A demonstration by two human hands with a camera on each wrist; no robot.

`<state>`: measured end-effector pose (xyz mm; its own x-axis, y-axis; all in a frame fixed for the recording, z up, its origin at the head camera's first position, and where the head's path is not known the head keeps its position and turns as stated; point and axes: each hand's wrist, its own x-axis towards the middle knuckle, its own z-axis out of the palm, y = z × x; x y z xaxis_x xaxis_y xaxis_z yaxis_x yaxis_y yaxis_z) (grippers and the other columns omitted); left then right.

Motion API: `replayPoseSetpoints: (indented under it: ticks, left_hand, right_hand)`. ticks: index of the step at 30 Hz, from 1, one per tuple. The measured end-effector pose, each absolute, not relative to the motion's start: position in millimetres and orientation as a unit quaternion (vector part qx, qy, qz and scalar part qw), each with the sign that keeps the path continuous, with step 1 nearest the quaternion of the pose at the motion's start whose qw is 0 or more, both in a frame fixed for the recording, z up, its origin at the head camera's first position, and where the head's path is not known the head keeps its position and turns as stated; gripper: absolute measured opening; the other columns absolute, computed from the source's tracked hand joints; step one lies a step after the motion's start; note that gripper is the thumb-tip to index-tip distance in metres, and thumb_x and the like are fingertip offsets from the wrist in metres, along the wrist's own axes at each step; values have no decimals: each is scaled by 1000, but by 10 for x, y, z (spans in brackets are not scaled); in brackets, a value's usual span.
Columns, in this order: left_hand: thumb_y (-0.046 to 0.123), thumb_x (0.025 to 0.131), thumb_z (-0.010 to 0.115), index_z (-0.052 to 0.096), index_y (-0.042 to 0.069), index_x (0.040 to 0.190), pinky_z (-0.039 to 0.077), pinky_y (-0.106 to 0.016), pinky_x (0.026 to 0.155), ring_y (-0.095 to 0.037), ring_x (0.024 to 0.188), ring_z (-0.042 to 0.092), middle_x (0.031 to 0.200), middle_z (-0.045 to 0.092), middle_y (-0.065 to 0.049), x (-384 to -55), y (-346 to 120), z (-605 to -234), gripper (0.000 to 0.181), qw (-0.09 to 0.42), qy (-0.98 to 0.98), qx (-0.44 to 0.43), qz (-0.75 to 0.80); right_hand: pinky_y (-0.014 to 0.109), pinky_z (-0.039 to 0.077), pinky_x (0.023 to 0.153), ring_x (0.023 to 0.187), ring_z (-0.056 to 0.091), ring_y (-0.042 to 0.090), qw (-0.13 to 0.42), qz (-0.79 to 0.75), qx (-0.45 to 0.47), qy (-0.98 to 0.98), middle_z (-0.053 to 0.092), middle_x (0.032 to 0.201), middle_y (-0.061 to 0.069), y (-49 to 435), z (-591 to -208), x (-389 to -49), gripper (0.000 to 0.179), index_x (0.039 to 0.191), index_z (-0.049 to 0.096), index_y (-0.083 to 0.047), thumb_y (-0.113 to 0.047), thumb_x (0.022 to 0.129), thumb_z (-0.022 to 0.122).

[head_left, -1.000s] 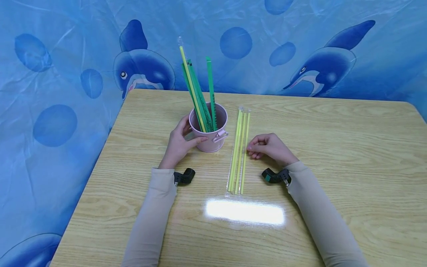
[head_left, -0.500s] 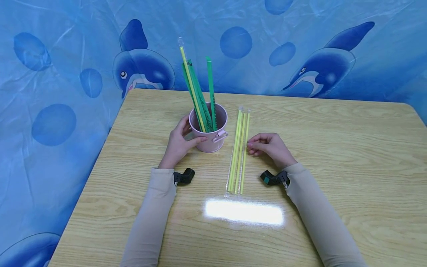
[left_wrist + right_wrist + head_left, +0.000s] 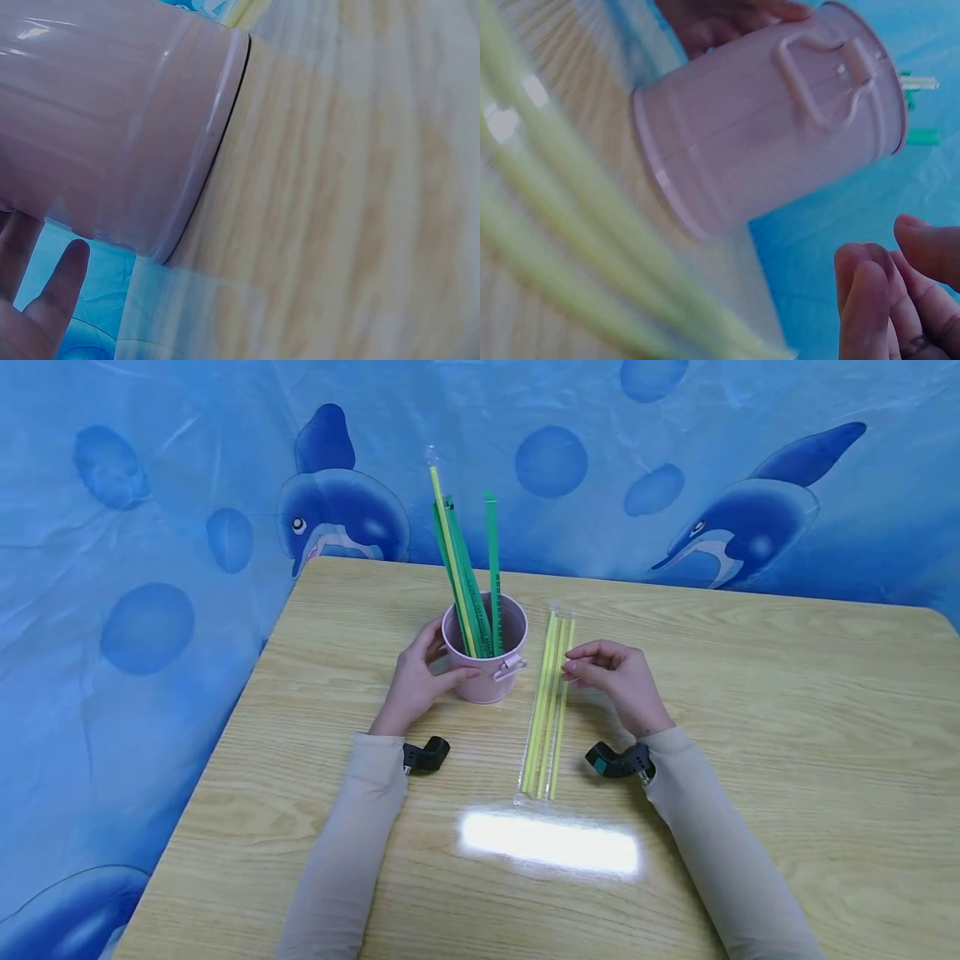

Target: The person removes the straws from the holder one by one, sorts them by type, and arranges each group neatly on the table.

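My left hand [image 3: 415, 683] grips the side of a small pink metal bucket [image 3: 487, 683], thumb across its front and fingers behind it. Inside the bucket stand a yellow straw [image 3: 450, 543] in a clear wrapper and several green-wrapped sticks [image 3: 492, 560] with dark print. Just right of the bucket, several yellow straws [image 3: 545, 718] in clear wrappers lie side by side on the table. Over the rightmost straw hover the fingertips of my right hand [image 3: 621, 681]. In the right wrist view, its thumb [image 3: 932, 251] stands apart from the loosely bent fingers, with nothing between them.
A light wood-grain table [image 3: 765, 735] carries everything, with a bright light reflection near its front. Behind it and at the left hangs a blue sheet [image 3: 225, 435] printed with dolphins. The bucket's handle loop [image 3: 510, 667] sticks out toward the right.
The head view has swung a little, shifting the scene to the right. My right hand has moved slightly away from me along the straws, its thumb and fingers parting. The left hand keeps its grip.
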<state>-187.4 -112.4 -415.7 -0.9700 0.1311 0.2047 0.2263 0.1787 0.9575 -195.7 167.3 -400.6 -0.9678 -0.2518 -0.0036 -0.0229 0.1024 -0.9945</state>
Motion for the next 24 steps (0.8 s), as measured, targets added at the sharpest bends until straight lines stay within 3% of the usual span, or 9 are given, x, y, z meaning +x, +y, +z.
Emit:
replayPoseSetpoints:
  ticks: [12, 19, 24]
  left_hand:
    - [9, 77, 78, 37, 10, 143, 39, -33, 105, -19, 128, 45, 140, 47, -8, -1891, -1104, -4158, 78, 31, -770, -117, -627]
    - [10, 78, 78, 37, 10, 143, 39, -33, 105, -18, 127, 45, 139, 47, -7, -1882, -1114, -4153, 77, 33, -769, -119, -628]
    - [10, 79, 77, 37, 10, 143, 39, -32, 105, -18, 127, 45, 139, 48, -7, -1868, -1120, -4156, 76, 34, -768, -119, -628]
  right_hand:
    - [31, 57, 70, 78, 66, 19, 40, -702, -158, 693, 66, 86, 7, 1434, -3534, -2019, 8, 96, 68, -3, -4, 89, 64]
    - [30, 56, 69, 79, 65, 19, 40, -698, -176, 693, 67, 89, 7, 1282, -3389, -2064, 8, 96, 69, -4, -5, 88, 65]
    - [33, 57, 70, 79, 63, 20, 49, -689, -185, 699, 67, 90, 7, 1127, -3313, -2113, 14, 99, 66, 5, -3, 87, 66]
